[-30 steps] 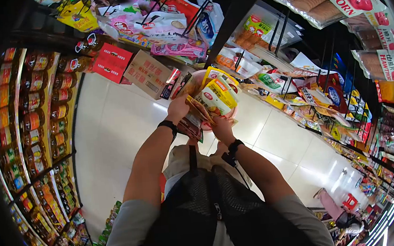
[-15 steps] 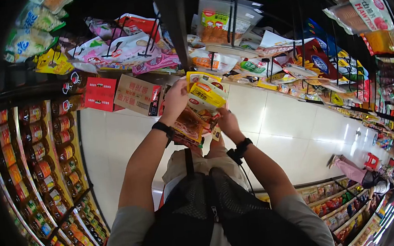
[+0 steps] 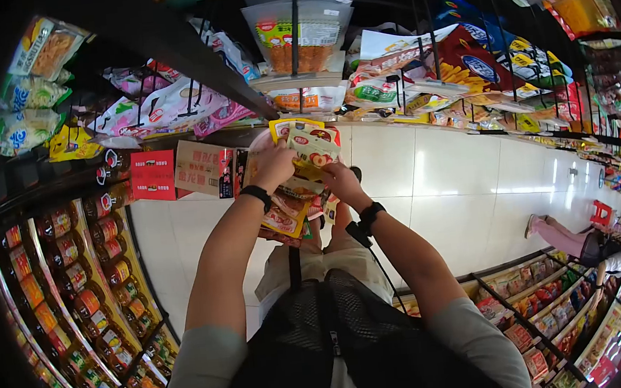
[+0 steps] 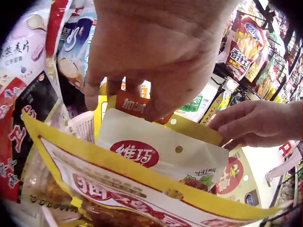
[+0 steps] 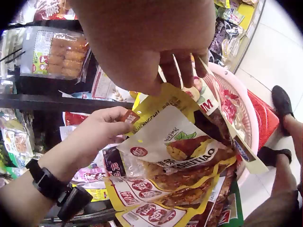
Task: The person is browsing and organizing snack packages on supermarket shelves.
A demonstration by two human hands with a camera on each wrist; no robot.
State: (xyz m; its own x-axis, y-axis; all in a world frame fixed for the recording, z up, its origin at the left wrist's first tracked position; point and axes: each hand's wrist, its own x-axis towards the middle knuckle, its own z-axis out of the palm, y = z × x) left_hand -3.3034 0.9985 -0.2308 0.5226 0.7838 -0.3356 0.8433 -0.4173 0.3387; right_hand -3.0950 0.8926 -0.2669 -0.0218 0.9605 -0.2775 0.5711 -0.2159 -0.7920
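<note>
Both hands work at a bunch of snack bags over a pink basket [image 5: 253,111]. My left hand [image 3: 276,166] pinches the top corner of the bunch, by a small orange tab [image 5: 131,117]. On the other side my right hand [image 3: 344,182] grips the yellow top edge of a white-and-yellow snack bag [image 5: 177,137], its fingers partly behind the bag. Several yellow-edged snack bags [image 4: 118,187] lean in front of it in the left wrist view. A red-and-black packet [image 4: 35,120] stands at the left there. The basket's contents are mostly hidden.
A red box [image 3: 152,175] and a brown carton [image 3: 201,168] stand left of the basket. Racks with hanging snack packets [image 3: 297,43] run along the front. Bottle shelves [image 3: 73,266] line the left. Another person [image 3: 588,243] is at the far right, on the tiled floor [image 3: 442,175].
The head view has swung, so the racks and boxes appear further left. A yellow packet faced up between the hands before; now a whitish bag does, and both hands are at its top.
</note>
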